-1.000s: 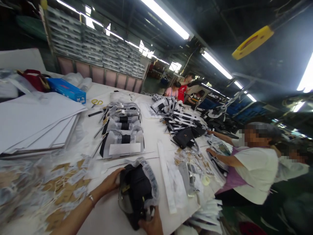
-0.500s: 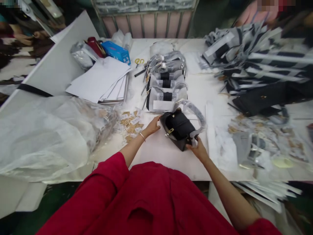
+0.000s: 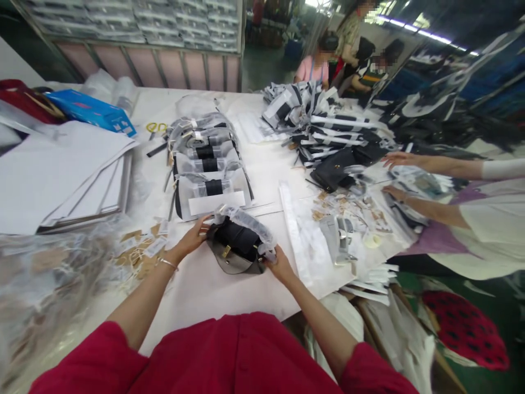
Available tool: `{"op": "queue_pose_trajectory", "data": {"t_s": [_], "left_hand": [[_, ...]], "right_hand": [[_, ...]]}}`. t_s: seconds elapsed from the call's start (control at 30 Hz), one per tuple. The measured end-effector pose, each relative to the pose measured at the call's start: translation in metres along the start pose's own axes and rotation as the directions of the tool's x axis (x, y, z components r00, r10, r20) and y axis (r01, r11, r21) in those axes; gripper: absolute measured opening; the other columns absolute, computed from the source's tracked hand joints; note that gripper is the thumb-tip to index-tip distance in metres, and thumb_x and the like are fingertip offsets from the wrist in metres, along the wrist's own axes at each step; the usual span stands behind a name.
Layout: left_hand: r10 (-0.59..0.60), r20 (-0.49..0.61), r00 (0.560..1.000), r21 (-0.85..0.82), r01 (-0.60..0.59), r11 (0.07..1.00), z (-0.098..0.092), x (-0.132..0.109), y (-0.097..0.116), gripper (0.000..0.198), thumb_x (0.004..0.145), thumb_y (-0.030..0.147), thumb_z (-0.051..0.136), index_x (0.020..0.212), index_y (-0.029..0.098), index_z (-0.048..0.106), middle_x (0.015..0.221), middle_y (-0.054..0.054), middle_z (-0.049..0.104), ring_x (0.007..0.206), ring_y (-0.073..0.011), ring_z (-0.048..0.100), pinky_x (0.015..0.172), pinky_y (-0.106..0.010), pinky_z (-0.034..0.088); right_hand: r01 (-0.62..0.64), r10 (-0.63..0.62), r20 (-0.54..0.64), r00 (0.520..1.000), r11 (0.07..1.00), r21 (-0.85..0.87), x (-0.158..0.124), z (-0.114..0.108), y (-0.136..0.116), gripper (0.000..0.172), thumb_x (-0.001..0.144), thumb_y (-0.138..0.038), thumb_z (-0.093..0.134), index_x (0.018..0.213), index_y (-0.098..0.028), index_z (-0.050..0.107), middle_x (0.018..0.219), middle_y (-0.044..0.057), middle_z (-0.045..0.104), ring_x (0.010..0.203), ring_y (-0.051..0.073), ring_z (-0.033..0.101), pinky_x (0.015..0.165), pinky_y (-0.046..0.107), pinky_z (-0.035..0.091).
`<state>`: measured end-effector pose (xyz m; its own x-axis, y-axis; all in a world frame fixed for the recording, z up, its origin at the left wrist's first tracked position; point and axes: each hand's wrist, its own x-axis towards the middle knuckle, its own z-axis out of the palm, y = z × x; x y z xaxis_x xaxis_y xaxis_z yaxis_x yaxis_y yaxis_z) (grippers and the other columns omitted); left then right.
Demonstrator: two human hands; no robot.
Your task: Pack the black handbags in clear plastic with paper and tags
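Black handbag point(image 3: 238, 243): It is between both hands of the person, above the near part of the white table point(image 3: 264, 169), and its top is open. Clear wrap covers the handle point(image 3: 251, 220), and a gold clasp point(image 3: 226, 251) shows in front. Whether the base touches the table, I cannot tell. All clock directions are taken from this handbag, with 12 pointing away from the person.
White sheets point(image 3: 61, 169): At about 10 o'clock, in a loose stack.
Blue box point(image 3: 92, 112): Between 10 and 11 o'clock, just beyond the sheets.
Brown tags point(image 3: 144, 265): At 9 o'clock, scattered together with white ones.
Left hand point(image 3: 192, 235): Half closed, at 9 o'clock; the curved fingers hold the left end of the handbag.
Row of wrapped bags point(image 3: 211, 164): Between 11 and 12 o'clock, standing one behind another.
Right hand point(image 3: 281, 266): Mostly closed, between 3 and 4 o'clock; it grips the right end of the handbag.
Heap of bags point(image 3: 324, 126): Between 1 and 2 o'clock.
Co-worker's hand point(image 3: 400, 158): At 2 o'clock, beside the heap, with fingers stretched; what it holds is not clear.
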<state>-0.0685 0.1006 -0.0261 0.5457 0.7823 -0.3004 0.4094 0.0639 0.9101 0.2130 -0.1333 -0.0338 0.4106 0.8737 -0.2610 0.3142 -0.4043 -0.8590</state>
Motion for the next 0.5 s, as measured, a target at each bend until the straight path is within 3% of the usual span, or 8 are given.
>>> {"op": "queue_pose_trajectory", "data": {"t_s": [0.2, 0.37, 0.5], "left_hand": [[-0.098, -0.069, 0.993, 0.050, 0.102, 0.994, -0.003, -0.062, -0.020, 0.073, 0.072, 0.031, 0.061, 0.139, 0.024, 0.034, 0.107, -0.008, 0.063, 0.094, -0.0250, 0.067, 0.085, -0.044, 0.056], [-0.046, -0.173, 0.984, -0.032, 0.041, 0.999, 0.014, -0.105, -0.028, 0.084, 0.074, 0.022, 0.056, 0.149, 0.023, 0.019, 0.138, -0.016, 0.047, 0.117, -0.0268, 0.056, 0.093, -0.048, 0.051], [0.020, -0.189, 0.982, -0.023, -0.024, 0.999, 0.035, -0.112, -0.040, 0.099, 0.068, 0.019, 0.065, 0.153, 0.019, 0.013, 0.152, -0.021, 0.030, 0.135, -0.0328, 0.039, 0.108, -0.055, 0.037]], "right_hand": [[0.085, -0.081, 0.054, 0.995, 0.993, -0.078, 0.031, -0.005, -0.014, 0.071, 0.065, -0.020, 0.068, 0.134, -0.024, 0.052, 0.136, 0.007, 0.058, 0.124, 0.028, 0.053, 0.107, 0.047, 0.040], [0.046, -0.035, 0.052, 0.998, 0.968, -0.246, 0.044, -0.007, -0.022, 0.069, 0.068, -0.021, 0.064, 0.136, -0.022, 0.051, 0.131, 0.009, 0.062, 0.120, 0.029, 0.058, 0.104, 0.045, 0.043], [0.029, -0.038, -0.016, 0.999, 0.935, -0.353, 0.041, -0.015, -0.002, 0.080, 0.072, -0.042, 0.066, 0.145, -0.021, 0.039, 0.130, 0.014, 0.061, 0.117, 0.033, 0.059, 0.101, 0.049, 0.045]]}}
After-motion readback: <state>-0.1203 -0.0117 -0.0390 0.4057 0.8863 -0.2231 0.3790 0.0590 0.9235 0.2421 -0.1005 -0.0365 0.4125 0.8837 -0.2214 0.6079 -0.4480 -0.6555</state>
